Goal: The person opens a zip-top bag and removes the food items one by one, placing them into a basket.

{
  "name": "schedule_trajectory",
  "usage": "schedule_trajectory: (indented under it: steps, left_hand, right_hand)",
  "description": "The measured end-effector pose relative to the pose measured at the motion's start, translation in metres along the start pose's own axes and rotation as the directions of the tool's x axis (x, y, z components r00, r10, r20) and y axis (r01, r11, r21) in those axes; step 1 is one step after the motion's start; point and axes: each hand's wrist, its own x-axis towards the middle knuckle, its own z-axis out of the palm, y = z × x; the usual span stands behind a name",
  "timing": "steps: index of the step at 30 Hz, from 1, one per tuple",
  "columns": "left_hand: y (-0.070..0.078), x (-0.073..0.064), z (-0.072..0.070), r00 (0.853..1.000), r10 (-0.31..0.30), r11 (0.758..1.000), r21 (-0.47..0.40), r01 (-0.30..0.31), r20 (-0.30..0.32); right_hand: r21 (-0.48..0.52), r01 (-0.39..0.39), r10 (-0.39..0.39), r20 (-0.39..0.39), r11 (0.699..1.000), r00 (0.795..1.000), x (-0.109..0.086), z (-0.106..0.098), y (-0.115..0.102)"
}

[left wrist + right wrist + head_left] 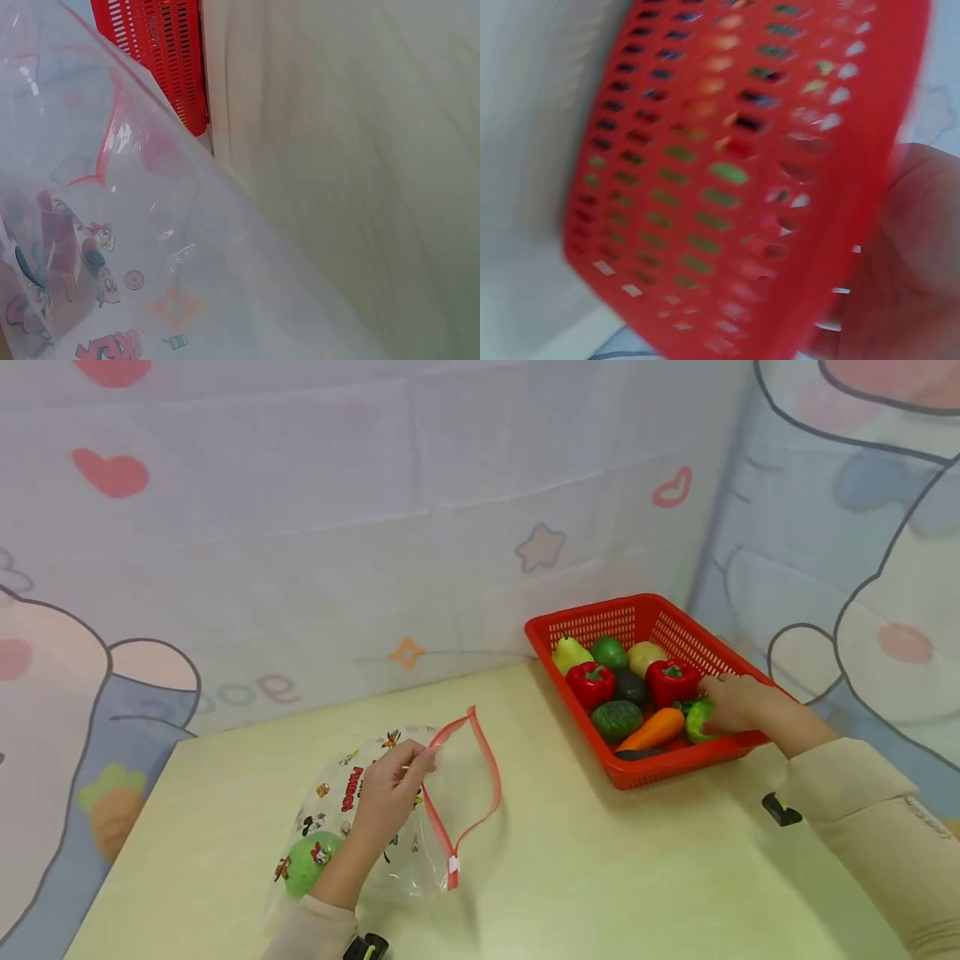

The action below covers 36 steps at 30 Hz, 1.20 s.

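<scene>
My left hand (392,787) pinches the red zip edge of a clear, cartoon-printed zip bag (401,868) lying on the table. Its mouth gapes toward the right, and a white slider sits at the near end. Inside the bag is a round, light green thing (306,862). In the left wrist view the bag's film (187,255) fills the left side. Over at the red basket (633,774), my right hand (735,703) reaches across the near right rim, fingers curled on a green bell pepper (697,720). The basket wall hides the fingertips in the right wrist view.
Around the green pepper lie two red bell peppers (590,685), a carrot (656,729), a dark green avocado-like piece (617,720), a pear (570,654) and several other round pieces. A printed cloth (300,543) hangs behind the pale table (547,852).
</scene>
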Motion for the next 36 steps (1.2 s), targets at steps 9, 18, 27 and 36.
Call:
schedule_trajectory:
  steps: [9,18,27,36]
  left_hand:
    - [0.001,0.002,0.0,0.999,0.044,0.999,0.023,-0.044,0.014]
    - [0.0,0.0,-0.005,0.999,0.044,0.998,0.033,-0.044,-0.002]
    - [0.003,-0.001,-0.003,0.996,0.085,0.996,0.017,-0.085,-0.019]
    - [0.019,-0.007,0.007,0.983,0.16,0.987,-0.002,-0.161,-0.085]
  right_hand:
    - [-0.03,0.148,-0.151,-0.236,0.989,0.96,-0.012,-0.018,-0.044]
    - [-0.015,0.39,-0.373,-0.325,0.921,0.869,-0.017,-0.027,-0.129]
    - [0.055,0.655,-0.657,0.047,0.754,0.753,0.016,0.01,-0.232]
    - [0.136,0.624,-0.638,0.217,0.769,0.739,0.068,0.074,-0.303]
